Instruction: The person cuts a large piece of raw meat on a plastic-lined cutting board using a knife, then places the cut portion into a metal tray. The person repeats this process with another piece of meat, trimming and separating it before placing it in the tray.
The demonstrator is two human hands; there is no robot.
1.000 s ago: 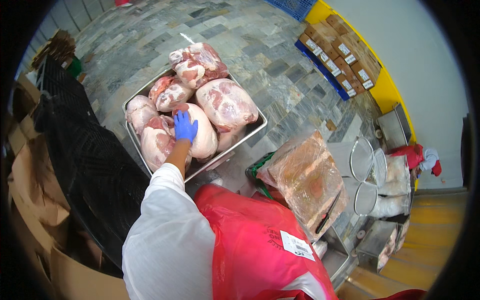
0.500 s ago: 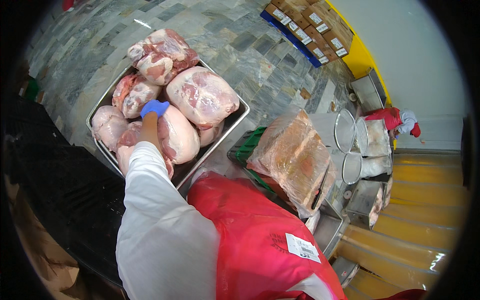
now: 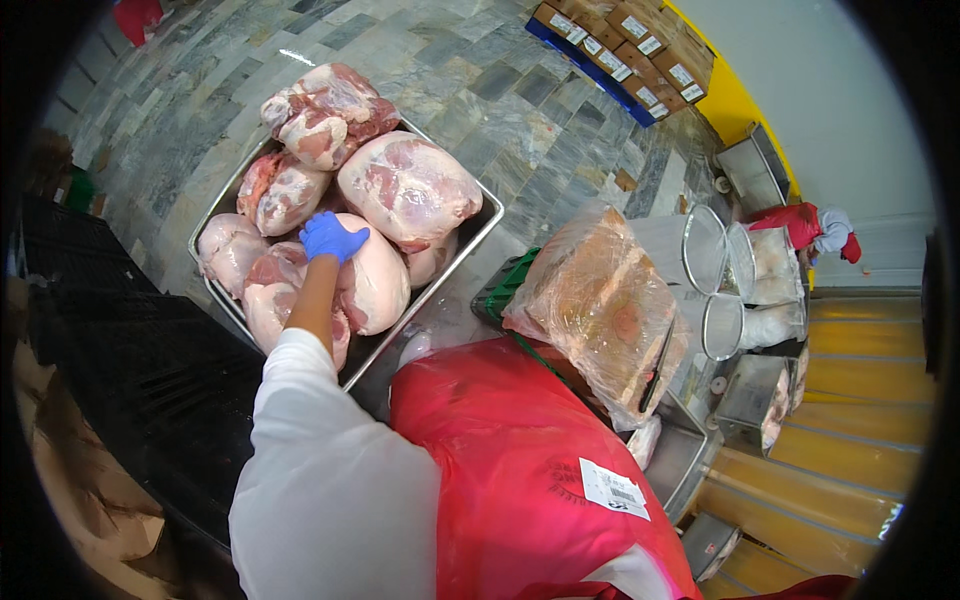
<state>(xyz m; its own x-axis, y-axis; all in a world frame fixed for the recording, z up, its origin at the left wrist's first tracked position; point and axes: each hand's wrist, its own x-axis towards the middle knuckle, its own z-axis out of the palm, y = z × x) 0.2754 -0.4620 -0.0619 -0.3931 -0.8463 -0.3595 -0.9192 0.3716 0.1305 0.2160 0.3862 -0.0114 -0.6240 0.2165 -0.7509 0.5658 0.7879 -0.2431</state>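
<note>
A large metal bin (image 3: 440, 282) full of raw pork legs stands on the floor at left of centre. My left hand (image 3: 333, 239), in a blue glove, is on top of a big pale, skin-covered pork leg (image 3: 382, 285) in the middle of the bin. Its fingers are bent over the upper end of that leg, and the fingertips are partly hidden. Just beyond the hand lies another rounded pork leg (image 3: 410, 190), with a redder piece (image 3: 330, 112) heaped at the far corner. My right hand is out of view.
To the right, a plastic-wrapped board (image 3: 600, 310) lies over a green crate (image 3: 505, 285), with a knife (image 3: 657, 368) on it. Round clear containers (image 3: 705, 255) stand beyond. Black plastic panels (image 3: 130, 350) are at the left. Boxes (image 3: 640, 45) and another person (image 3: 795, 228) are farther off.
The gloved left hand has shifted, and more of its back and knuckles shows at the pork leg's upper end. The whole view has moved slightly; the pork stays in the bin.
</note>
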